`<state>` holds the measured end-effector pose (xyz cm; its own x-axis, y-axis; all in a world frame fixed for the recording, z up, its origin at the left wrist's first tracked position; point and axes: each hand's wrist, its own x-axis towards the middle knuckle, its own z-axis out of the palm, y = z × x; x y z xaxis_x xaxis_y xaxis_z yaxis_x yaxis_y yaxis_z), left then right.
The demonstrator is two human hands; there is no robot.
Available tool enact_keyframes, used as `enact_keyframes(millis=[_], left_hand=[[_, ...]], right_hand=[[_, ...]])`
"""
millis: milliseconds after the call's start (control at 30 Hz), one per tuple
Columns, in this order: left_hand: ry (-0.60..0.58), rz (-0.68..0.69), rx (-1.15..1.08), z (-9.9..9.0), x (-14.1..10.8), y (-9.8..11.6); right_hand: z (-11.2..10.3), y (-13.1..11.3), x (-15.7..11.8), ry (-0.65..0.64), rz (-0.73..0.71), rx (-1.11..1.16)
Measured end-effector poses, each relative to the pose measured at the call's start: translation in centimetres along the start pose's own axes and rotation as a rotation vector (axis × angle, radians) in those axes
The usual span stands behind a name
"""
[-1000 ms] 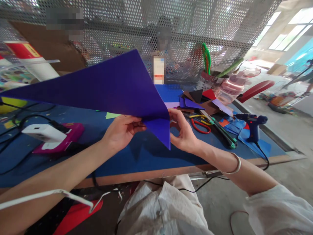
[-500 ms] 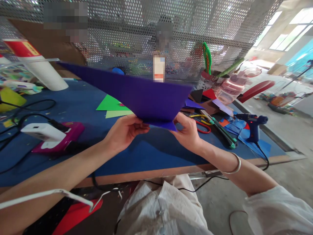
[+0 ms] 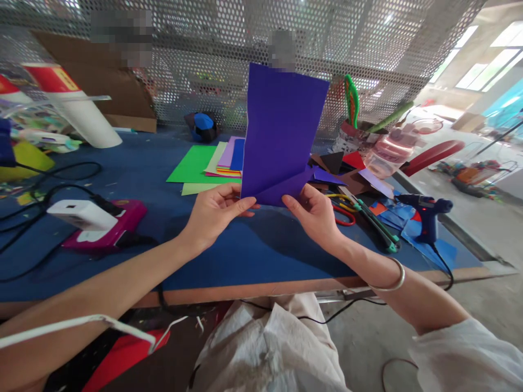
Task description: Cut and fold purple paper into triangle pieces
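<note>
A sheet of purple craft paper (image 3: 284, 130) stands upright above the blue tabletop, its lower edge folded up in a slanting flap. My left hand (image 3: 216, 215) pinches the bottom left corner between thumb and fingers. At the bottom right, my right hand (image 3: 316, 215) grips the folded edge, thumb in front. Behind the sheet and to its left lies a stack of coloured paper (image 3: 196, 164), green at the outside with lilac and blue on top; part of it is hidden by the purple sheet.
Right of my hands lie scissors (image 3: 345, 214), a green-handled cutter (image 3: 378, 228), paper scraps (image 3: 347, 179) and a blue glue gun (image 3: 427, 215). A magenta power strip (image 3: 131, 218) with a white plug and black cables sits left. A perforated metal panel (image 3: 196, 60) closes the back.
The purple paper has swung from leaning out to the left to nearly upright, facing me. Its folded lower flap now shows, and more of the paper stack is visible.
</note>
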<state>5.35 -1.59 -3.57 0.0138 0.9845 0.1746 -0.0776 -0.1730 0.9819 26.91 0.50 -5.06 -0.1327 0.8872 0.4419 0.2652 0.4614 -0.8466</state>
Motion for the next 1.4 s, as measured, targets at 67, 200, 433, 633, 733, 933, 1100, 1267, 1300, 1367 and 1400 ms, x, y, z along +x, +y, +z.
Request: enact_keyframes(millis=[67,200,433,633,733,933,1100,1267,1300,1367,1400], left_hand=[[0.022,-0.008,-0.019,0.0,0.1,-0.1],[0.057,-0.108,-0.079,-0.2,0.3,-0.1],[0.047,-0.174,-0.111,-0.3,0.3,0.0],[-0.006,-0.158,-0.072,-0.3,0.1,0.0],[-0.026,-0.170,-0.045,-0.5,0.2,-0.2],[-0.069,-0.216,-0.006,-0.8,0.4,-0.5],[-0.116,-0.270,0.033,-0.9,0.5,-0.7],[-0.216,-0.215,0.139,-0.9,0.5,-0.4],[-0.234,-0.192,0.167,-0.9,0.6,-0.3],[-0.252,-0.147,0.218,-1.0,0.6,-0.1],[-0.254,-0.130,0.236,-1.0,0.6,0.0]], right_hand=[[0.0,-0.1,0.0,-0.015,0.003,0.018],[0.2,-0.2,0.0,-0.059,0.014,0.093],[0.4,-0.2,0.1,-0.194,0.143,0.280],[0.3,-0.1,0.2,-0.159,0.163,0.291],[0.2,-0.2,0.2,-0.143,0.171,0.264],[0.2,-0.5,0.3,-0.119,0.147,0.283],[0.0,0.0,0.6,-0.102,0.109,0.383],[-0.2,0.5,0.8,-0.178,0.135,0.504],[-0.3,0.5,0.8,-0.193,0.142,0.512],[-0.4,0.5,1.0,-0.201,0.162,0.523],[-0.5,0.4,1.0,-0.196,0.172,0.529]])
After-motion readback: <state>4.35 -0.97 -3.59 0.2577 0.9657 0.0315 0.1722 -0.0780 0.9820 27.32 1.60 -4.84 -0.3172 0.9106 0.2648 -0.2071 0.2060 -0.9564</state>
